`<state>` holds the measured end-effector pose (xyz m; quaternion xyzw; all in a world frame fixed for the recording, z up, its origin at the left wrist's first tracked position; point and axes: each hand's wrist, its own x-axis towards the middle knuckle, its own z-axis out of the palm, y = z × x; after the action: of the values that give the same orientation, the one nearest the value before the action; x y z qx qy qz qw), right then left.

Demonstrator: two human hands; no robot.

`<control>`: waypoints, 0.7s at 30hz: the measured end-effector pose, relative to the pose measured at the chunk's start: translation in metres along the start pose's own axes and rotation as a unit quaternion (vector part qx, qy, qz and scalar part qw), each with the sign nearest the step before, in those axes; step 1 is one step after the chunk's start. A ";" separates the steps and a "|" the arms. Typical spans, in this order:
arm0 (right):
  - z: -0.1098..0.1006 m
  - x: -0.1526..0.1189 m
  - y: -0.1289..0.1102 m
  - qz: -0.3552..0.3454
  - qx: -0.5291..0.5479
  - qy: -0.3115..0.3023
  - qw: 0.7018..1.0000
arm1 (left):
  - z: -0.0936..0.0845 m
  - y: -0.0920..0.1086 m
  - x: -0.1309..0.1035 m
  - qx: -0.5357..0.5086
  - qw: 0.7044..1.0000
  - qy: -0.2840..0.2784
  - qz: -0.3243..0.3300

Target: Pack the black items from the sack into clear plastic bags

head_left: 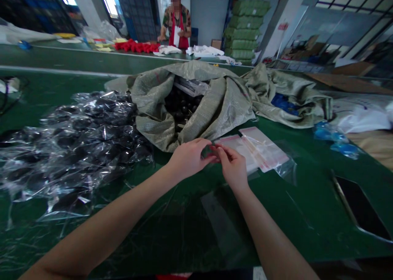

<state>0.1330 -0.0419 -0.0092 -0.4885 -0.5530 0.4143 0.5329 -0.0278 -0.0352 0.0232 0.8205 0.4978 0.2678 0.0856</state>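
My left hand and my right hand meet over the middle of the green table, fingertips almost touching. Both are closed in a pinch on a clear plastic bag, whose see-through film hangs faintly below them; its exact outline is hard to make out. Just beyond my right hand lie flat stacks of clear bags with pinkish edge strips. Behind my hands a woven sack gapes, with round black objects inside. Left of my left hand, a heap of black items wrapped in clear plastic spreads over the table.
A phone lies at the right. Behind it are small blue wrapped items and a second sack holding something blue. Across the table stands a co-worker near red items. Green bales are stacked behind.
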 end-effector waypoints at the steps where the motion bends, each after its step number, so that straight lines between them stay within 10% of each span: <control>1: 0.001 0.000 0.000 -0.001 0.002 -0.005 1.000 | 0.002 0.000 -0.001 0.015 1.000 0.001 -0.004; 10: 0.002 0.000 0.003 0.029 0.063 -0.029 0.997 | 0.002 0.005 -0.004 0.095 0.995 0.008 -0.037; 14: 0.000 0.000 0.004 -0.027 -0.088 0.018 0.996 | 0.002 0.006 -0.004 0.155 0.986 0.030 -0.057; 21: 0.001 -0.009 0.002 -0.265 -0.361 0.133 0.884 | 0.001 0.008 -0.005 0.180 0.979 0.069 -0.070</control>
<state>0.1316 -0.0502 -0.0134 -0.5329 -0.6969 -0.0393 0.4783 -0.0232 -0.0432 0.0234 0.7652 0.5988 0.2230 -0.0788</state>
